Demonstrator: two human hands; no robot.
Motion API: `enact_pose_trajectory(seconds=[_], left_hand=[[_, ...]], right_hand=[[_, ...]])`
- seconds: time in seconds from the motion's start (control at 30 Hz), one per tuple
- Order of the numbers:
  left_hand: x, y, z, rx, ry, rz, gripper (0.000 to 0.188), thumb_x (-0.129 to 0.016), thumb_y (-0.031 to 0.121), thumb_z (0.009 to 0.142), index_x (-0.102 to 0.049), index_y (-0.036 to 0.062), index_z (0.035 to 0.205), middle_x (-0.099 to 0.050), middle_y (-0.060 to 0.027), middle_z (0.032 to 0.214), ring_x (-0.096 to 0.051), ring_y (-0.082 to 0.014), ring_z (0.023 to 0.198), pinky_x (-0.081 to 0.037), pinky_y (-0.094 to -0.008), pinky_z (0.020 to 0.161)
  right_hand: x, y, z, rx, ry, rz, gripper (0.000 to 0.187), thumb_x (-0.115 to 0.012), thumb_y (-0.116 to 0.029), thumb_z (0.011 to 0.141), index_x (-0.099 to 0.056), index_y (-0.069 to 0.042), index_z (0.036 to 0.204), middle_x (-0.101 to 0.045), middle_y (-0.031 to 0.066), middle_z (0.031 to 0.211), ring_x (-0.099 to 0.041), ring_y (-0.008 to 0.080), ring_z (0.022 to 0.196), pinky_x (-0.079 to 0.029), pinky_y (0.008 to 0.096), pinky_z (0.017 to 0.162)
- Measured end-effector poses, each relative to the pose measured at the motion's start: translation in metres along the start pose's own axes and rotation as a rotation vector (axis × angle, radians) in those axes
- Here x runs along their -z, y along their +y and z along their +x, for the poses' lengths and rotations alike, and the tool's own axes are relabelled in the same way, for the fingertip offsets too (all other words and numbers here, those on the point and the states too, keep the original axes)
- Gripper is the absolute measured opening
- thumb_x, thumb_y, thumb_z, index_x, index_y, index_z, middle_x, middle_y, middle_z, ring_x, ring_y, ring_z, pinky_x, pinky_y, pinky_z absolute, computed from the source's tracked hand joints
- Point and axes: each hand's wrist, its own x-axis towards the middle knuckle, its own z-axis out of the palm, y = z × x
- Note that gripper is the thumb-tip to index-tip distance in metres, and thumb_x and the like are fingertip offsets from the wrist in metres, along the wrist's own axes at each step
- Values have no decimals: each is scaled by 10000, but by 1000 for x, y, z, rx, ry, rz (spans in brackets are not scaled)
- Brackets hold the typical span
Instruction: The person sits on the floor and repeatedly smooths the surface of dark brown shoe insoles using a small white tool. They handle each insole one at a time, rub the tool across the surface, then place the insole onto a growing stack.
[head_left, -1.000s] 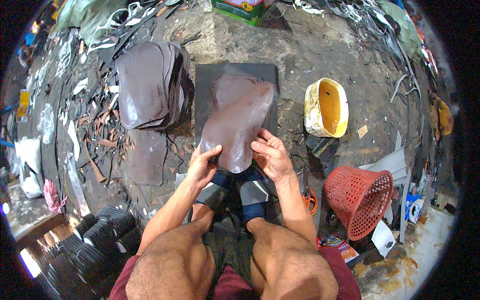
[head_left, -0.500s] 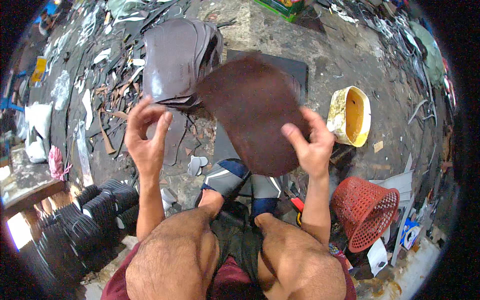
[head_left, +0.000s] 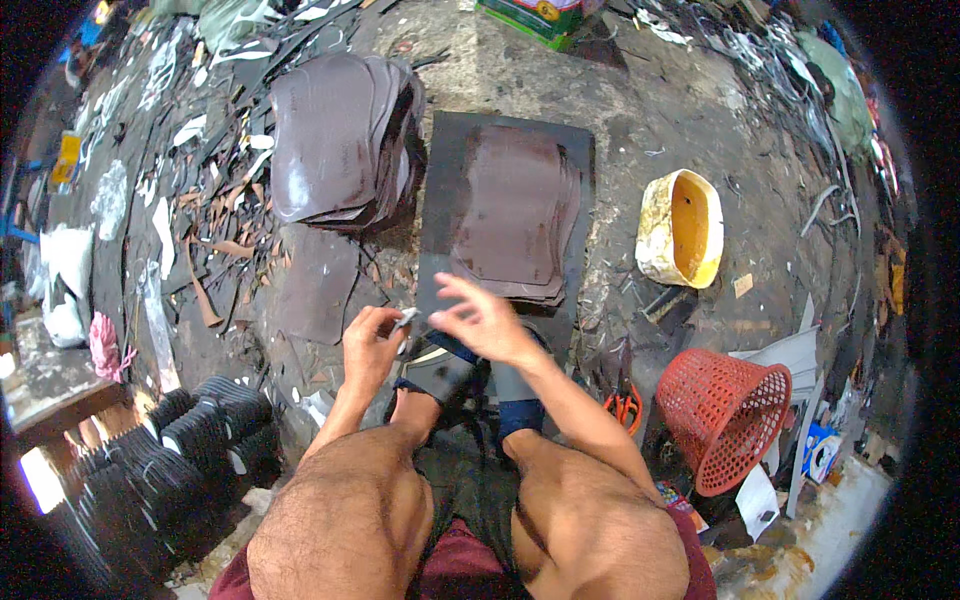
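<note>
My left hand (head_left: pixel 374 342) is low over the floor by my feet, fingertips pinched on a small light grey flat piece (head_left: pixel 404 319). My right hand (head_left: pixel 478 318) hovers just right of it, fingers spread and nothing in them. Beyond the right hand, a stack of brown sheets (head_left: pixel 510 205) with wavy edges lies on a black board (head_left: pixel 440 190); its top sheet has darker patches. To the left stands a taller stack of similar brown sheets (head_left: pixel 335 135). One more brown sheet (head_left: pixel 318 285) lies flat on the floor below that stack.
On the right are a white tub with yellowish inside (head_left: pixel 655 235), a tipped red plastic basket (head_left: pixel 705 420) and orange-handled scissors (head_left: pixel 625 408). Rows of black soles (head_left: pixel 190 440) are stacked at lower left. Brown and black scraps (head_left: pixel 235 180) litter the left floor. A green box (head_left: pixel 540 25) stands at the far edge.
The brown sheet near my right hand now lies on the stack on the black board. My right hand has moved left, toward my left hand, which came down and right to the grey pieces.
</note>
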Motion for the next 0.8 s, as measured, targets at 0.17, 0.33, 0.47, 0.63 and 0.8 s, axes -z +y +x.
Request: enact_pose_trajectory(seconds=[0.17, 0.33, 0.47, 0.63, 0.8], left_hand=[[20, 8, 11, 285, -377, -107, 150, -813, 33, 798, -711, -7, 902, -730, -68, 868, -698, -151, 773, -558, -290, 687], [30, -4, 12, 274, 6, -400, 311, -815, 19, 794, -711, 0, 1087, -718, -61, 962, -689, -137, 810, -583, -283, 707], [19, 30, 14, 53, -204, -35, 365, -868, 144, 783, -740, 3, 1094, -714, -62, 921, -683, -140, 837, -561, -288, 719], [26, 14, 22, 441, -369, -394, 273, -735, 216, 935, -760, -10, 1086, -761, -66, 899, -688, -148, 812, -553, -307, 766], [22, 25, 27, 169, 54, -103, 260, -753, 124, 891, -760, 74, 1146, -705, -70, 898, -667, -173, 808, -526, -322, 735]], right_hand=[[-36, 43, 19, 52, -41, 344, 331, -603, -14, 965, -645, -28, 1293, -691, 97, 1204, -699, 160, 976, -594, 293, 808], [-35, 34, 8, 51, -11, 100, 351, -555, 75, 916, -652, -8, 1243, -651, 102, 1269, -685, 171, 1045, -598, 289, 839], [-36, 7, 5, 189, 72, 102, 325, -556, 121, 896, -598, 12, 1200, -577, 83, 1271, -677, 148, 1012, -604, 267, 826], [-25, 16, 8, 24, 111, 237, 286, -565, 93, 898, -609, -1, 1164, -656, 95, 1122, -696, 187, 962, -595, 292, 789], [-31, 26, 8, 333, 194, -270, 232, -613, -165, 978, -677, -57, 1173, -723, 137, 1099, -714, 300, 970, -557, 377, 857]])
